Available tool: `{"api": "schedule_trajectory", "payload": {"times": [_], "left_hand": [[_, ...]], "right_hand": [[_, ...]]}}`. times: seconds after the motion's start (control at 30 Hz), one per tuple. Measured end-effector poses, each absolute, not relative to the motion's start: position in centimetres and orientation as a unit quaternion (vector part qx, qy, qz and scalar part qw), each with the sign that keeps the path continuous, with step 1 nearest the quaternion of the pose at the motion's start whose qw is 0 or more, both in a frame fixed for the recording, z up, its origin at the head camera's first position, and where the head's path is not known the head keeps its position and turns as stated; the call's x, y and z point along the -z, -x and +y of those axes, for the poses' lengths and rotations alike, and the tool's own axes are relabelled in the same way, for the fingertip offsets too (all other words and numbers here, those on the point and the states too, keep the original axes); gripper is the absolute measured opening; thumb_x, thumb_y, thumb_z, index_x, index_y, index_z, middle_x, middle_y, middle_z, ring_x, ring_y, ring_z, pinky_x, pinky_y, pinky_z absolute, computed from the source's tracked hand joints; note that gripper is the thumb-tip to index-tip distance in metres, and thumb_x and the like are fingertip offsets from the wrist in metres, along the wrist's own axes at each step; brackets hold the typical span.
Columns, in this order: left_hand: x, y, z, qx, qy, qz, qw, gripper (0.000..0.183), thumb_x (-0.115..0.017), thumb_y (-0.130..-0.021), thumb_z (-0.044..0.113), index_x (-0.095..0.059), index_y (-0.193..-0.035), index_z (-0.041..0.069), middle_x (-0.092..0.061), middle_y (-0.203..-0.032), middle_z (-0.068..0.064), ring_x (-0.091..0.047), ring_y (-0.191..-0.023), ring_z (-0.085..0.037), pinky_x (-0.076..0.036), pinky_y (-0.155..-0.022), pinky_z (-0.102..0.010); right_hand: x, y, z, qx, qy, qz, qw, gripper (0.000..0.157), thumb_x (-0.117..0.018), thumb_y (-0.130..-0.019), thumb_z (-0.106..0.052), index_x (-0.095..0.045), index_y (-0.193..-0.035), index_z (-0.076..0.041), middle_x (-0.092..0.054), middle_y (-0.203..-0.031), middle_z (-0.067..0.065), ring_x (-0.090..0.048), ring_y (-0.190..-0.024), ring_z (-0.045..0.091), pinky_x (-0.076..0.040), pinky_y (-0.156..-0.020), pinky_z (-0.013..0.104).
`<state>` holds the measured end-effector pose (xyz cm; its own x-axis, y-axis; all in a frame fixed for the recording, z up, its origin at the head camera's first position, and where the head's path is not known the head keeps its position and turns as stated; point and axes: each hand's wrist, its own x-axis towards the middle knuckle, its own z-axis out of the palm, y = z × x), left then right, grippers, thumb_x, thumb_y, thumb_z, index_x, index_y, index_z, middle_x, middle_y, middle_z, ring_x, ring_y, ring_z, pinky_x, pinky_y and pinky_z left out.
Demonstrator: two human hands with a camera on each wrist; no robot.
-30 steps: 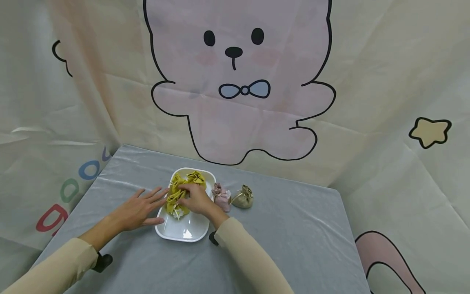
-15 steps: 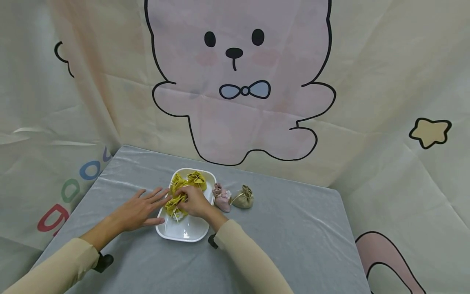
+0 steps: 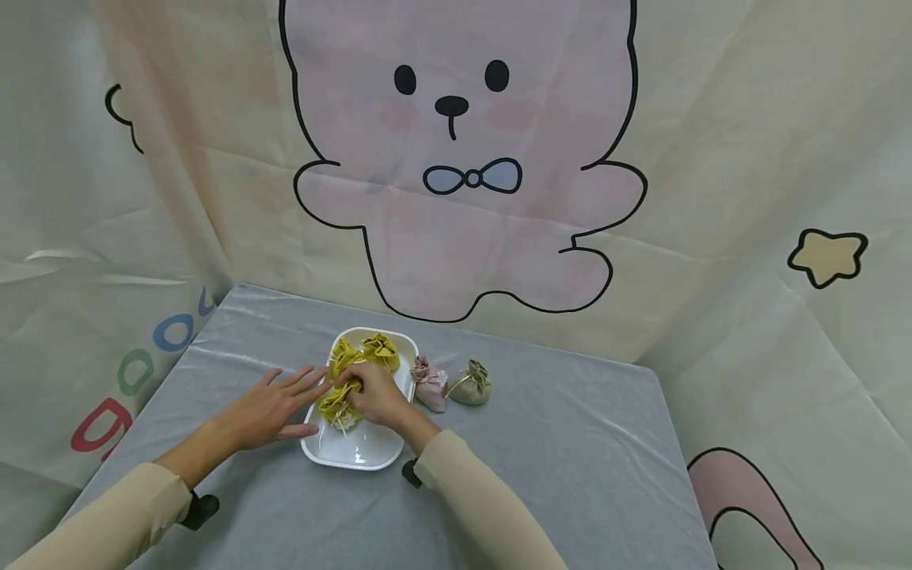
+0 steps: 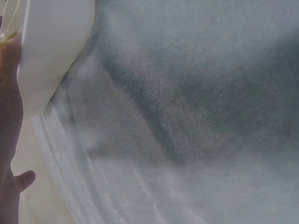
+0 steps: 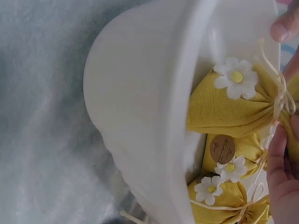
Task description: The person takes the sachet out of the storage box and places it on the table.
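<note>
Right fingers [image 5: 278, 151] grip ribbed yellow pouch [image 5: 229, 109] | glossy white round-cornered tray [image 5: 131, 79]

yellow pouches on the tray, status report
Right hand grips yellow pouch by neck; left hand spread at the tray; two more yellow pouches on tray; nothing visibly in the way.

You can make out o-like coloured letters [image 3: 158, 336] on the backdrop cloth [image 3: 57, 348], but not the script [image 5: 224, 148] on the brown label [image 5: 216, 154] of one yellow pouch [image 5: 245, 146].
</note>
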<state>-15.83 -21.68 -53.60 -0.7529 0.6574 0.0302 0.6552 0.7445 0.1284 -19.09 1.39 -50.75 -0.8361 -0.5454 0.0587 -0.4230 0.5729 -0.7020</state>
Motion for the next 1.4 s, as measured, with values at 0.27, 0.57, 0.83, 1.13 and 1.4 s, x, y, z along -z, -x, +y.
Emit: {"api": "schedule_trajectory", "payload": {"times": [0.27, 0.57, 0.83, 1.13, 1.4], "left_hand": [[53.6, 15.8, -21.6, -0.059, -0.349, 0.935, 0.01, 0.075, -0.065, -0.091, 0.054, -0.044, -0.152, 0.016, -0.038, -0.157, -0.01, -0.038, -0.142, -0.035, -0.034, -0.102, -0.069], [53.7, 15.8, -21.6, -0.055, -0.356, 0.933, -0.003, 0.075, -0.064, -0.091, 0.055, -0.044, -0.151, 0.015, -0.039, -0.157, -0.011, -0.04, -0.141, -0.035, -0.036, -0.101, -0.068], [53.8, 15.9, -21.6, -0.064, -0.356, 0.932, 0.0, 0.074, -0.065, -0.092, 0.053, -0.045, -0.151, 0.013, -0.04, -0.156, -0.012, -0.04, -0.14, -0.036, -0.035, -0.101, -0.069], [53.9, 15.9, -21.6, -0.062, -0.354, 0.933, -0.003, 0.076, -0.064, -0.091, 0.056, -0.046, -0.15, 0.012, -0.041, -0.156, -0.012, -0.041, -0.14, -0.037, -0.036, -0.1, -0.068], [53.9, 16.1, -21.7, -0.066, -0.341, 0.937, 0.027, 0.078, -0.063, -0.091, 0.056, -0.04, -0.154, 0.016, -0.035, -0.159, -0.01, -0.035, -0.144, -0.036, -0.032, -0.104, -0.07]], "right_hand": [[50.9, 18.8, 1.6, 0.417, 0.247, 0.87, 0.09, 0.022, -0.065, -0.084, 0.009, -0.075, -0.098, -0.004, -0.071, -0.1, 0.001, -0.057, -0.086, 0.004, -0.045, -0.074, 0.014], [50.7, 18.4, 2.1, 0.473, 0.218, 0.849, 0.094, 0.022, -0.064, -0.084, 0.009, -0.074, -0.101, 0.0, -0.072, -0.099, 0.004, -0.059, -0.08, 0.006, -0.047, -0.068, 0.014], [50.2, 18.1, 2.9, 0.506, 0.221, 0.831, 0.072, 0.02, -0.064, -0.084, 0.009, -0.073, -0.1, 0.002, -0.073, -0.095, 0.007, -0.056, -0.075, -0.002, -0.05, -0.067, 0.015], [49.0, 17.9, 3.9, 0.536, 0.201, 0.818, 0.06, 0.017, -0.067, -0.085, 0.01, -0.073, -0.099, 0.003, -0.072, -0.094, 0.007, -0.056, -0.075, 0.001, -0.049, -0.066, 0.016], [47.3, 17.5, 5.2, 0.549, 0.189, 0.813, 0.046, 0.017, -0.067, -0.087, 0.005, -0.073, -0.102, 0.0, -0.071, -0.097, 0.006, -0.059, -0.078, 0.005, -0.052, -0.066, 0.02]]}}
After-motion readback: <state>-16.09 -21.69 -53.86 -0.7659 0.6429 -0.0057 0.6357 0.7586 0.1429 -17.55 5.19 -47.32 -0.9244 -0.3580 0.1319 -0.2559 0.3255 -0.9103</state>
